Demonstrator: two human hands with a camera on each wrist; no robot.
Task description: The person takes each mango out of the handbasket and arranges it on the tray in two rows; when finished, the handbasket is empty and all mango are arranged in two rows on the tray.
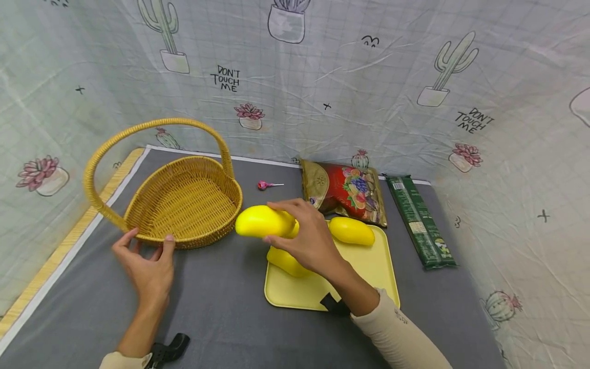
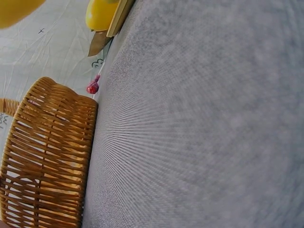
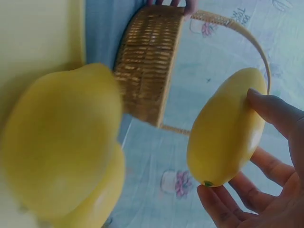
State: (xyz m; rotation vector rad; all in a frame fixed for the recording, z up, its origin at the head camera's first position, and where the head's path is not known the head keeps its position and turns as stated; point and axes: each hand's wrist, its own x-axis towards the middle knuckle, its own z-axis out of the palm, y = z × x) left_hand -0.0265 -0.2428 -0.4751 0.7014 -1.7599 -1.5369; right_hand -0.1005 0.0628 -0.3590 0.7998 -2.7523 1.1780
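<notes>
My right hand (image 1: 310, 237) grips a yellow mango (image 1: 264, 221) above the left edge of a pale yellow tray (image 1: 369, 271). In the right wrist view, thumb and fingers hold this mango (image 3: 227, 128), its small green stem end low. Another mango (image 1: 352, 231) lies at the tray's back, and one more (image 1: 287, 262) on its left side, partly under the hand. A bit of yellow behind the fingers is mostly hidden. At the front rim of a wicker basket (image 1: 184, 205), my left hand (image 1: 149, 269) holds on with thumb and fingers. The basket's inside shows only woven bottom.
Behind the tray leans a red and gold fruit-print bag (image 1: 350, 189). A green packet (image 1: 420, 225) lies to the right. One wrapped lollipop (image 1: 264, 185) sits between basket and bag. The basket's tall handle (image 1: 156, 123) arches up near the printed cloth backdrop (image 1: 295, 92).
</notes>
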